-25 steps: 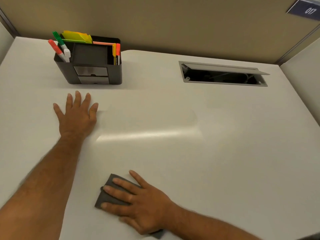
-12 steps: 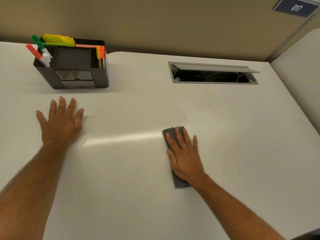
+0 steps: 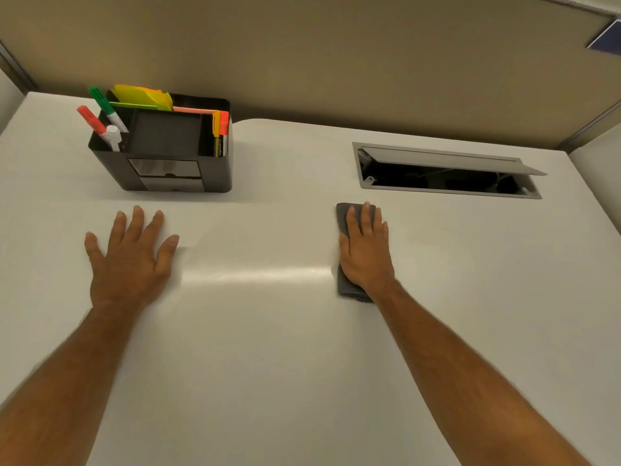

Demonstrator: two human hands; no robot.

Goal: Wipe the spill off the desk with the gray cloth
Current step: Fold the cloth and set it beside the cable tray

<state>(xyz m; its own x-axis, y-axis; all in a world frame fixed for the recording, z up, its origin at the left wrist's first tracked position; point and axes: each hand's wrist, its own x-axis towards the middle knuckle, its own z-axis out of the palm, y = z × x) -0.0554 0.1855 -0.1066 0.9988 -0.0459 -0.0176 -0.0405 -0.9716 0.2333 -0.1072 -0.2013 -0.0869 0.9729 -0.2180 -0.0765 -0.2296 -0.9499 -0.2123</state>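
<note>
The gray cloth (image 3: 343, 284) lies folded flat on the white desk (image 3: 268, 348), just in front of the cable slot. My right hand (image 3: 366, 253) presses flat on top of it, fingers together and pointing away from me, covering most of the cloth. My left hand (image 3: 129, 260) rests palm down on the bare desk to the left, fingers spread, holding nothing. I cannot make out any spill on the glossy surface; only a bright band of reflected light runs between the two hands.
A black desk organizer (image 3: 164, 146) with markers and sticky notes stands at the back left. An open cable slot (image 3: 447, 171) with a raised lid sits at the back right. A beige partition wall (image 3: 302, 55) runs behind the desk.
My right hand has pushed the cloth away from me, from the near edge up across the middle to just in front of the cable slot. My left hand stayed flat in place.
</note>
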